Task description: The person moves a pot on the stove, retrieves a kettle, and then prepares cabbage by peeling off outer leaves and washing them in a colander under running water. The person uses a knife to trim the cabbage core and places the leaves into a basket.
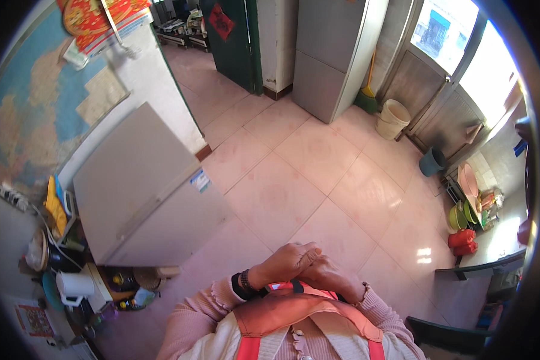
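Observation:
In front of my waist, my left hand (287,261) and my right hand (332,277) are brought together, touching. Both are closed, with the fingers curled inward. Whatever lies between them, if anything, is hidden from above. A dark bracelet circles my left wrist, above a black band. Just under the hands is an orange-red strap harness (300,309), worn over my pink ribbed sleeves and light vest.
A grey fridge (138,180) stands at left beside a cluttered counter with a white pitcher (75,287). Farther off are a second fridge (324,54), a green broom (366,99), a cream bucket (393,119) and a blue-grey bin (432,162). Red jugs (462,242) sit at right.

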A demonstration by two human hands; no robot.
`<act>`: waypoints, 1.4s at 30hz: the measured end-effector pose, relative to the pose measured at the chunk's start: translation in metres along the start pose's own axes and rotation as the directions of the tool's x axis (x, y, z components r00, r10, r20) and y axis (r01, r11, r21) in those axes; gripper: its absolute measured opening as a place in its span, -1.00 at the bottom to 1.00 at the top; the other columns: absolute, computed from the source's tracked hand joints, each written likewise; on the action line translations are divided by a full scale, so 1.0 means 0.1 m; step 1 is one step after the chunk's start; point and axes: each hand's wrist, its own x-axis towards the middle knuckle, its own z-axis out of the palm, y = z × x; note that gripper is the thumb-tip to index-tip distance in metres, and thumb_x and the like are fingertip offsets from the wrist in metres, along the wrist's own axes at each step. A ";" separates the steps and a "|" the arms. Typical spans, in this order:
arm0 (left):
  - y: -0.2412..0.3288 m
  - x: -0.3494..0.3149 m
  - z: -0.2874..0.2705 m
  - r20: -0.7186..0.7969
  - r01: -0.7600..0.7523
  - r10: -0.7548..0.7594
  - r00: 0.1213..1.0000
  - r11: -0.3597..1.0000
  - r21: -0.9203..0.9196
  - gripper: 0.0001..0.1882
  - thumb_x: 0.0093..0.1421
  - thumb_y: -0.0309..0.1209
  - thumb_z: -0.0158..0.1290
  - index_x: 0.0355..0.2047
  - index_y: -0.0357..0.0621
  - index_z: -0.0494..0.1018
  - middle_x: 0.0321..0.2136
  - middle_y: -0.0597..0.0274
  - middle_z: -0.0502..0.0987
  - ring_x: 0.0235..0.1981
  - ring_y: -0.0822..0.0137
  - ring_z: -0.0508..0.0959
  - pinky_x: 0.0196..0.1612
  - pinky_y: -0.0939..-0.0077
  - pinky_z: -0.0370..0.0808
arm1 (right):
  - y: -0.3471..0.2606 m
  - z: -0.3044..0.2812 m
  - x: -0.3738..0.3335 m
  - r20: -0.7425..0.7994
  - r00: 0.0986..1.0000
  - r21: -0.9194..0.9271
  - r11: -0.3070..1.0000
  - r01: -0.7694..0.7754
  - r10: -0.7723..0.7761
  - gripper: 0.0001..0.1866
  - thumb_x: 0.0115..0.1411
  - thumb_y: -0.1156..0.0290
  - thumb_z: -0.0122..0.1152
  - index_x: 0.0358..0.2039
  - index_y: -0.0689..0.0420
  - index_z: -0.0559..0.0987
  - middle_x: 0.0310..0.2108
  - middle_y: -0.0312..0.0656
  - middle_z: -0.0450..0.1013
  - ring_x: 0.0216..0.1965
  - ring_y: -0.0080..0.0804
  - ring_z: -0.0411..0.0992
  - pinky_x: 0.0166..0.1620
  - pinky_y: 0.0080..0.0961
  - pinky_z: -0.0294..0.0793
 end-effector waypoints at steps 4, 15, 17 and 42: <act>-0.44 0.96 -0.67 0.044 0.052 -0.052 0.998 0.999 0.007 -0.61 0.47 -0.16 -0.19 -0.33 -0.23 0.41 -0.53 -0.13 0.39 -0.51 -0.02 0.39 -0.36 0.27 0.41 | 0.98 -0.42 0.69 -0.059 0.998 0.039 0.999 0.037 -0.035 -0.87 0.03 0.53 0.23 -0.36 0.10 0.63 -0.41 -0.15 0.54 -0.37 -0.18 0.53 -0.36 -0.31 0.49; -0.96 3.23 -2.90 -0.196 0.219 -0.199 0.960 0.971 0.090 -0.62 0.46 -0.15 -0.19 -0.21 -0.21 0.45 -0.42 -0.14 0.50 -0.37 -0.12 0.53 -0.26 0.26 0.46 | 3.15 -1.96 3.35 -0.020 0.919 0.185 0.902 0.390 -0.393 -0.88 0.03 0.60 0.16 -0.38 0.23 0.58 -0.46 -0.06 0.51 -0.39 -0.13 0.54 -0.35 -0.33 0.52; -1.08 3.39 -3.24 -0.282 0.224 -0.202 0.938 0.973 0.049 -0.64 0.46 -0.16 -0.17 -0.22 -0.20 0.44 -0.43 -0.14 0.50 -0.40 -0.10 0.53 -0.28 0.26 0.46 | 3.46 -2.11 3.82 0.096 0.870 0.222 0.863 0.455 -0.483 -0.91 0.04 0.57 0.15 -0.41 0.26 0.56 -0.44 -0.02 0.51 -0.37 -0.13 0.53 -0.33 -0.33 0.52; -3.13 6.73 -9.07 -0.365 0.356 -0.270 0.891 0.915 0.192 -0.58 0.46 -0.12 -0.25 -0.03 -0.20 0.44 -0.15 -0.13 0.56 -0.13 -0.16 0.55 -0.04 0.17 0.47 | 7.05 -3.43 10.00 0.341 0.896 0.220 0.950 0.219 -0.285 -0.84 0.18 0.48 0.17 -0.23 0.14 0.63 -0.28 0.02 0.51 -0.22 -0.10 0.51 -0.20 -0.27 0.49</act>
